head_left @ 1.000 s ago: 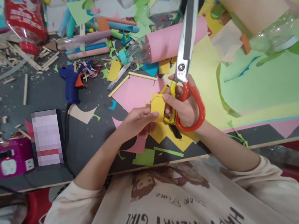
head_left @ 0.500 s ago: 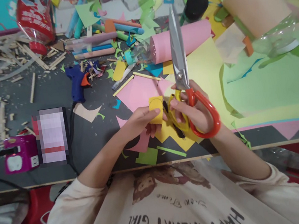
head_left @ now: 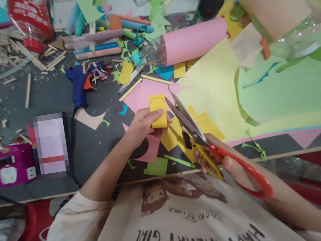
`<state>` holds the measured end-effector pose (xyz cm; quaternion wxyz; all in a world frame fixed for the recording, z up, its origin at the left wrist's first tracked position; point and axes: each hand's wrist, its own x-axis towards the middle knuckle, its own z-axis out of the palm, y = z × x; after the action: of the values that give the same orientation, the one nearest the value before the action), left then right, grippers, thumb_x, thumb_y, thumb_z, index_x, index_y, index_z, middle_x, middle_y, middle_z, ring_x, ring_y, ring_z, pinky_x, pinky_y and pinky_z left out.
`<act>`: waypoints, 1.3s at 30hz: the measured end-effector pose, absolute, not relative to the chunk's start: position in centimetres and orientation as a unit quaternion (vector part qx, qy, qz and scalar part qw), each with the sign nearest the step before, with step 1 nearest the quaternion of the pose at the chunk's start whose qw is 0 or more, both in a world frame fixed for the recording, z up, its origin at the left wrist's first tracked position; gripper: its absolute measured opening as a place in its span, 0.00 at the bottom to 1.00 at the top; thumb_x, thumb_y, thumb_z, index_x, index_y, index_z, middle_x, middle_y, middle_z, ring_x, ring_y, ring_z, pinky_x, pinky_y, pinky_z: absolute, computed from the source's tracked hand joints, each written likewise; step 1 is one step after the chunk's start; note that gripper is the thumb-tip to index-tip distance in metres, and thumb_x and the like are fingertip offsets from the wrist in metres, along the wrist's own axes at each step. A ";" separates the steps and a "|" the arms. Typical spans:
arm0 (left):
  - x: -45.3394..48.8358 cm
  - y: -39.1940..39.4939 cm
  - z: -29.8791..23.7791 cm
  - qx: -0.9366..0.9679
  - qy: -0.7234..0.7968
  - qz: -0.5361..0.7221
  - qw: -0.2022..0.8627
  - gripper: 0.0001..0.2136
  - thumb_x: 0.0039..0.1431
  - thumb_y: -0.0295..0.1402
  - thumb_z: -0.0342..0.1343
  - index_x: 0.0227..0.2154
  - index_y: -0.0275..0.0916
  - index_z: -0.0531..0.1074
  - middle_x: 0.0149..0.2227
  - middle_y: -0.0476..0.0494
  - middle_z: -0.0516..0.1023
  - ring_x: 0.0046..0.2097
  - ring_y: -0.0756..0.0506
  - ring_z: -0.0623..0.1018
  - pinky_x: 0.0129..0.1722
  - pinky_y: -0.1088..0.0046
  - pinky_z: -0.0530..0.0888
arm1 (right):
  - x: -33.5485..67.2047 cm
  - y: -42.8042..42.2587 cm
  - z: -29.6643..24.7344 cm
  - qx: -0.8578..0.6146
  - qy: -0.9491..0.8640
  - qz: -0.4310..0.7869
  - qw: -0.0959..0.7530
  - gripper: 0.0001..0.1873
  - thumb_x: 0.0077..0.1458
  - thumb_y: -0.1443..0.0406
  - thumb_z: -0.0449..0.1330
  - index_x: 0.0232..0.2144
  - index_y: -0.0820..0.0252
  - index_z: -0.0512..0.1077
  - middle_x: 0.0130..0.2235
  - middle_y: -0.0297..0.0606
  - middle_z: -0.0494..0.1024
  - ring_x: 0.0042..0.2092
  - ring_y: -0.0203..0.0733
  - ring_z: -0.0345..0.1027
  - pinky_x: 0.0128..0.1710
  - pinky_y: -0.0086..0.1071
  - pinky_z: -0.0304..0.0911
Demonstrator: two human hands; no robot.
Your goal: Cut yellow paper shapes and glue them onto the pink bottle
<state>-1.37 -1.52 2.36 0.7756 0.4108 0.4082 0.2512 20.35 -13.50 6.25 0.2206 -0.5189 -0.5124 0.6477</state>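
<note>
My left hand [head_left: 144, 125] pinches a small yellow paper piece [head_left: 157, 104], thumb on its front; a curved line shows near its top edge. In my right hand [head_left: 231, 168] is a large pair of scissors [head_left: 190, 126] with one red and one yellow handle loop. Its blades are slightly apart, and their tips point up and left, close beside the paper's right edge. Below them lie yellow paper scraps [head_left: 209, 123] and a pink paper sheet [head_left: 137, 99]. A dark, slim object [head_left: 186, 137] lies partly behind the blades.
A blue glue gun [head_left: 78, 84] lies to the left, near a purple box [head_left: 14, 164] with a cable. A pink-wrapped bottle [head_left: 193, 41] lies further back. Wooden sticks [head_left: 27, 90] litter the far left, and large green paper [head_left: 294, 88] covers the right.
My right hand has drawn down toward the table edge, and the scissors have swung from upright to tilted left, blades parting beside the yellow paper. My left hand has shifted slightly left and up.
</note>
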 end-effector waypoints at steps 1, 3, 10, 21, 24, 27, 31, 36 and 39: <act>-1.4 -1.5 2.3 0.412 0.404 0.255 0.776 0.15 0.54 0.41 0.56 0.24 0.32 0.77 0.13 0.52 0.68 0.15 0.55 0.67 0.16 0.81 0.63 | 20.1 -13.5 6.1 -0.514 -0.510 0.655 0.216 0.34 0.54 0.33 0.46 0.42 0.53 0.66 0.35 0.39 0.72 0.30 0.41 0.65 0.27 0.34 0.64; -1.4 -1.5 2.3 0.415 0.397 0.258 0.777 0.15 0.53 0.41 0.57 0.24 0.32 0.76 0.14 0.51 0.69 0.15 0.55 0.67 0.16 0.81 0.64 | 19.6 -13.6 5.6 -0.506 -0.496 0.671 0.218 0.33 0.56 0.34 0.45 0.44 0.53 0.65 0.37 0.38 0.71 0.29 0.38 0.63 0.27 0.33 0.62; -1.2 -1.7 2.5 0.419 0.405 0.235 0.778 0.16 0.52 0.43 0.59 0.21 0.33 0.74 0.14 0.50 0.70 0.17 0.54 0.69 0.17 0.80 0.65 | 18.1 -12.6 5.4 -0.487 -0.473 0.694 0.238 0.33 0.57 0.34 0.43 0.45 0.53 0.62 0.33 0.34 0.68 0.28 0.36 0.61 0.26 0.32 0.59; -0.9 -1.8 3.0 0.412 0.446 0.225 0.762 0.19 0.58 0.39 0.55 0.14 0.35 0.68 0.12 0.50 0.67 0.15 0.54 0.67 0.17 0.80 0.62 | 17.2 -12.1 5.5 -0.487 -0.471 0.690 0.254 0.35 0.57 0.35 0.43 0.48 0.55 0.63 0.32 0.32 0.68 0.27 0.36 0.64 0.25 0.32 0.61; -0.9 -1.8 3.2 0.407 0.457 0.228 0.758 0.19 0.57 0.39 0.56 0.13 0.35 0.67 0.11 0.51 0.67 0.15 0.54 0.67 0.16 0.80 0.62 | 17.2 -12.1 5.4 -0.490 -0.468 0.691 0.252 0.35 0.57 0.34 0.43 0.47 0.54 0.63 0.33 0.33 0.69 0.27 0.36 0.64 0.25 0.32 0.61; -0.9 -1.8 3.3 0.406 0.455 0.230 0.758 0.18 0.56 0.38 0.55 0.14 0.35 0.67 0.11 0.51 0.67 0.15 0.54 0.67 0.17 0.80 0.62 | 17.2 -12.1 5.5 -0.490 -0.471 0.688 0.255 0.35 0.57 0.34 0.44 0.48 0.54 0.64 0.33 0.33 0.68 0.27 0.36 0.63 0.25 0.32 0.60; -1.0 -1.9 3.2 0.420 0.446 0.224 0.758 0.18 0.55 0.39 0.55 0.14 0.35 0.67 0.12 0.51 0.67 0.15 0.54 0.67 0.17 0.80 0.62 | 17.1 -12.1 5.6 -0.489 -0.474 0.687 0.255 0.33 0.57 0.35 0.44 0.45 0.54 0.63 0.31 0.33 0.67 0.27 0.38 0.62 0.25 0.34 0.62; -1.0 -1.9 3.1 0.428 0.442 0.222 0.756 0.18 0.53 0.40 0.55 0.13 0.36 0.67 0.12 0.51 0.67 0.15 0.55 0.67 0.17 0.80 0.63 | 17.0 -12.2 5.6 -0.498 -0.471 0.681 0.256 0.33 0.57 0.34 0.44 0.44 0.54 0.62 0.30 0.32 0.67 0.27 0.38 0.62 0.25 0.34 0.62; -1.0 -1.9 3.1 0.429 0.441 0.224 0.756 0.18 0.52 0.42 0.57 0.13 0.36 0.67 0.12 0.51 0.68 0.15 0.54 0.68 0.17 0.80 0.63 | 17.1 -12.2 5.5 -0.493 -0.472 0.683 0.260 0.33 0.57 0.35 0.45 0.43 0.54 0.62 0.29 0.32 0.67 0.26 0.37 0.62 0.25 0.33 0.61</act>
<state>-1.03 -1.91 3.14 0.7560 0.4292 0.4405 0.2239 17.06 -12.20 5.46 0.2599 -0.4932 -0.4718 0.6831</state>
